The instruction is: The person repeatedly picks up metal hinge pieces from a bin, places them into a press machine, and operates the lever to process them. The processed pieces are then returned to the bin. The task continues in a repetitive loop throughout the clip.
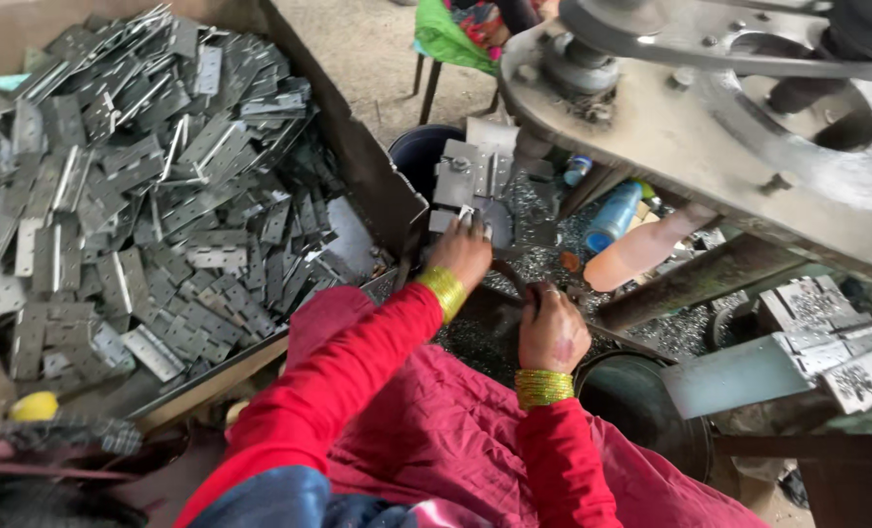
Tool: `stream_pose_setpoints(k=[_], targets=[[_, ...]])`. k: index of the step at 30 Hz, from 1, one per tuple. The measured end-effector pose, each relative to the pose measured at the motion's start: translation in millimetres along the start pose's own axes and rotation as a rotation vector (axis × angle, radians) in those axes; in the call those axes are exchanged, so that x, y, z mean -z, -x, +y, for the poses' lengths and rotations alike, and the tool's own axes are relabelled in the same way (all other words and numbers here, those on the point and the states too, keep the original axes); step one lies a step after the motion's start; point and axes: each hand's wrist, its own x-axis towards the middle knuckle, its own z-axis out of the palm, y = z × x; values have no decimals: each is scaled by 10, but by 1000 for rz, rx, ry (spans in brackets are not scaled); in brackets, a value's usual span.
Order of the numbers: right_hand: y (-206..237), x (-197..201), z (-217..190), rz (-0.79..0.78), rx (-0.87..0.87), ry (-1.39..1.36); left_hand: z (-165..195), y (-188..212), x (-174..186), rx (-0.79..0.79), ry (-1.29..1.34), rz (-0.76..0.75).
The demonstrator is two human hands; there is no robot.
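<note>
- Small metal plate (467, 217) sits at the press fixture (475, 176), centre far.
- Left hand (461, 252): grip closed on the plate's near edge.
- Right hand (551, 328): grip clenched; contents cannot be told.
- Hinge-plate heap (133, 186) fills the left bin (377, 186).

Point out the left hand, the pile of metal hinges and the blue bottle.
Left hand (462, 252), head view: back of the hand, at the machine's die.
Pile of metal hinges (142, 196), head view: middle of the heap in the bin.
Blue bottle (613, 217), head view: its body.
</note>
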Motion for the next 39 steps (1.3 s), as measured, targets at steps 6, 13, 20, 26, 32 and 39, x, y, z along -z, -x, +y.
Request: stream_pose_setpoints(k=[6, 13, 20, 26, 32, 39], targets=[[16, 1, 108, -295, -72, 97, 272, -173, -532, 98, -46, -124], [-57, -68, 189, -549, -81, 193, 193, -396, -362, 234, 86, 41], [51, -430, 463, -603, -95, 211, 111, -401, -346, 103, -365, -207], [766, -939, 772, -613, -317, 91, 167, -501, -425, 78, -392, -237], [506, -905, 794, -668, -258, 111, 103, -405, -373, 63, -402, -231], [831, -1052, 794, -555, -324, -44, 192, -366, -284, 77, -388, -277]])
